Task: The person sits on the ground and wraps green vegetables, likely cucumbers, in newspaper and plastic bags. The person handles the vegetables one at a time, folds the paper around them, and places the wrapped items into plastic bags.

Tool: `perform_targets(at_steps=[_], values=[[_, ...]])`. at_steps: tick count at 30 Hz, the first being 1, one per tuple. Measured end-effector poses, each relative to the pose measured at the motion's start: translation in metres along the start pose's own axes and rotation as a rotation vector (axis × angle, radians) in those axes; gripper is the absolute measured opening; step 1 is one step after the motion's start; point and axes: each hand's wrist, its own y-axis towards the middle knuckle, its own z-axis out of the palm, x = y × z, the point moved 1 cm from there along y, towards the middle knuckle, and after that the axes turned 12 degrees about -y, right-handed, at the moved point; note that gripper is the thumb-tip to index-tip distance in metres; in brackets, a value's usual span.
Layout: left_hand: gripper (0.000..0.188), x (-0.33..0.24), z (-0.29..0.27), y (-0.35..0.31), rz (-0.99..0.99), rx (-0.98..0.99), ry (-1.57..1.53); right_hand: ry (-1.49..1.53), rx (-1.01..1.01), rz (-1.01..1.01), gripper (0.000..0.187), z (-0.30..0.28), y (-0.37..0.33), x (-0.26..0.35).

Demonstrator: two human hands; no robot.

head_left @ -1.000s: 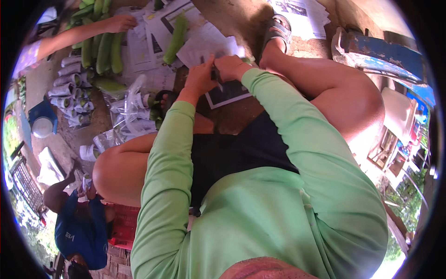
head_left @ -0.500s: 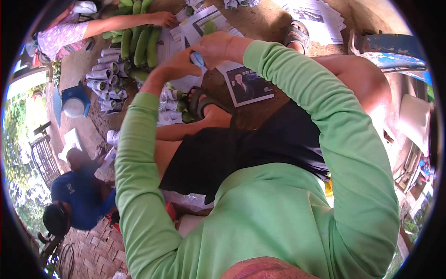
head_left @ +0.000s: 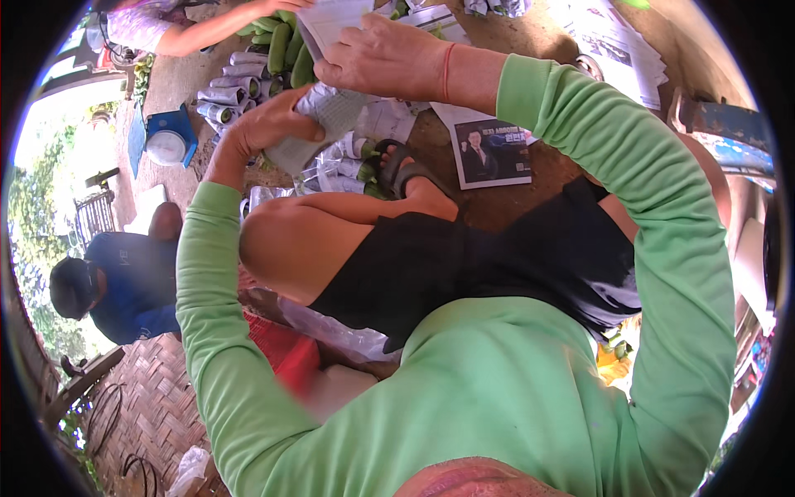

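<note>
My left hand (head_left: 277, 128) is closed around a roll of newspaper (head_left: 338, 109), with a loose flap of the sheet hanging below the fingers. Whatever is inside the roll is hidden. Right above it, my right hand (head_left: 377, 56) has its fingers curled at the paper, by the roll's upper end. Behind those fingers stands a pale printed sheet (head_left: 327, 25); I cannot tell whether they hold it. Long green cucumber-like vegetables (head_left: 286, 50) lie unwrapped beyond my left hand. Several newspaper-wrapped ones (head_left: 236, 87) are stacked beside them, and more wrapped ones (head_left: 352, 157) lie by my sandalled foot.
At the top left another person's arm (head_left: 219, 29) reaches toward the vegetables. A person in blue (head_left: 137, 277) sits to my left. A blue scale (head_left: 170, 137) stands on the floor nearby. Newspaper sheets (head_left: 493, 153) lie ahead, with a stack (head_left: 617, 50) at the far right.
My hands have moved apart, the left lower and leftward, the right upward. The newspaper roll now shows between them. My view has shifted, and the person in blue leans differently.
</note>
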Motion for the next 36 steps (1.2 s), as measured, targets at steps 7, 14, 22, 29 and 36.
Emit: perform_targets(at_steps=[7, 14, 22, 29, 36], values=[[0.055, 0.041, -0.021, 0.022, -0.056, 0.118, 0.047, 1.184, 0.712, 0.225, 0.061, 0.017, -0.047, 0.046], [0.043, 0.187, -0.028, 0.067, -0.161, 0.042, -0.416, 1.148, 0.592, 0.262, 0.061, 0.049, -0.080, 0.086], [0.078, 0.339, -0.121, 0.171, -0.293, -1.159, -0.059, 1.736, 1.419, 0.632, 0.046, 0.078, -0.088, 0.077], [0.080, 0.323, -0.111, 0.189, -0.268, -1.089, -0.735, 1.715, 1.429, 0.588, 0.051, 0.107, -0.095, 0.084], [0.055, 0.343, -0.091, 0.108, -0.074, -1.231, -1.335, 1.916, 1.589, 0.770, 0.050, 0.121, -0.101, 0.071]])
